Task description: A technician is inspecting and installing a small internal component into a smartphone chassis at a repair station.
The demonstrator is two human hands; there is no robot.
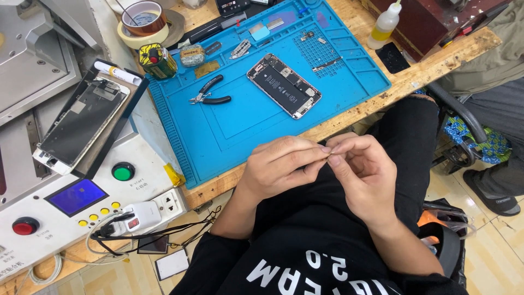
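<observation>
While both hands meet above the lap, just off the near edge of the bench [436, 60], the head view shows a fine-handling step in hand: the left hand [275, 166] and the right hand [363, 175] bring their fingertips [325, 148] together on a very small part [328, 154]. That part is pinched where the thumbs and forefingers touch; it is too small to identify, and only a sliver shows between the tips. Both hands are closed to a tight pinch, the remaining fingers curled loosely; which hand bears the load cannot be told. The part lies at the meeting point of the two hands, clear of the blue mat [240, 125] and well apart from the opened phone [284, 86] that rests face down on it. Judged from this posture, the step is the sorting or orienting of a small piece by fingertip. The next move calls for a steady grip, with pressure kept light, since a slip would drop the piece onto the dark clothing below. On the mat, pliers [210, 94] lie left of the phone. A detached screen [82, 123] rests tilted on the machine [71, 191] at the left. Tape rolls [144, 22] and a small bottle [385, 24] stand at the far edge.
</observation>
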